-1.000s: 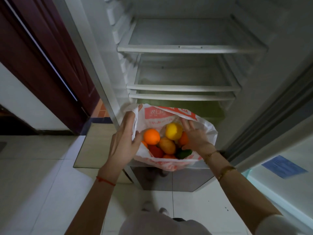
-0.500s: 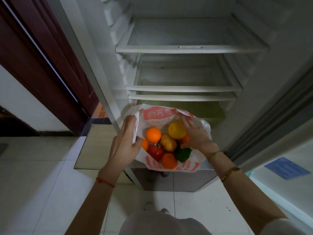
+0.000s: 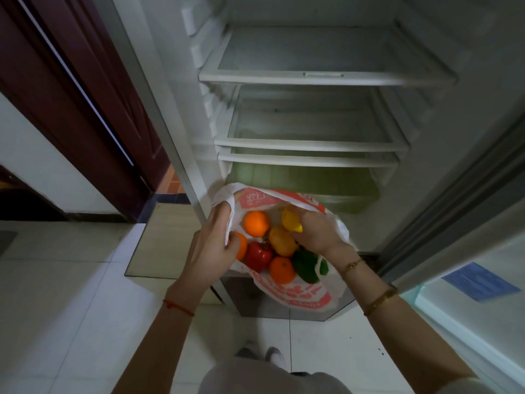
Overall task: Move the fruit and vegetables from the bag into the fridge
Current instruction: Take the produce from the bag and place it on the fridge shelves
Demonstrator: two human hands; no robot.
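A white and red plastic bag hangs open in front of the fridge's lower part. My left hand grips the bag's left rim. Inside the bag my right hand is closed over a yellow lemon. Around it lie an orange, a yellow-brown fruit, a red tomato, a second orange and a green pepper. The fridge stands open with bare glass shelves and a greenish drawer below them.
The fridge door stands open at the right with a blue label. A dark red room door is at the left. Pale floor tiles lie below, and my feet show at the bottom.
My right hand has closed over the lemon inside the bag. The bag has tilted so that more fruit shows, with the pepper and lower orange uncovered.
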